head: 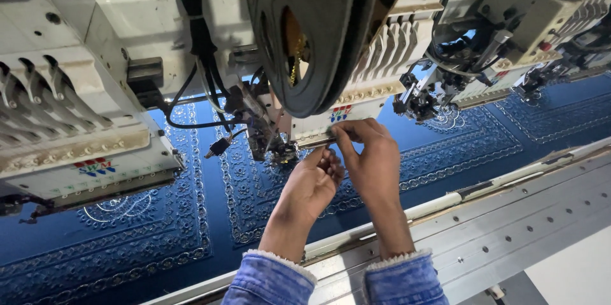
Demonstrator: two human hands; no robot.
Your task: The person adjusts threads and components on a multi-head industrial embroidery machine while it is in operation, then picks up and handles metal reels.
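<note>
From where I stand, the left hand (316, 181) curls loosely shut just below the embroidery head's needle area (280, 146), the right hand (369, 152) pinches what looks like fine, limp thread at the head's lower edge, with cramped room above the taut blue fabric (191, 216) and only the metal rail (509, 228) side open.

left head label (95, 167): small sticker with red, blue and green marks, on white front plate of left machine head, lower left
middle head label (340, 113): same kind, red-blue-green marks, on white plate under black wheel, just above the hands
packages, screens, signs: none seen
</note>
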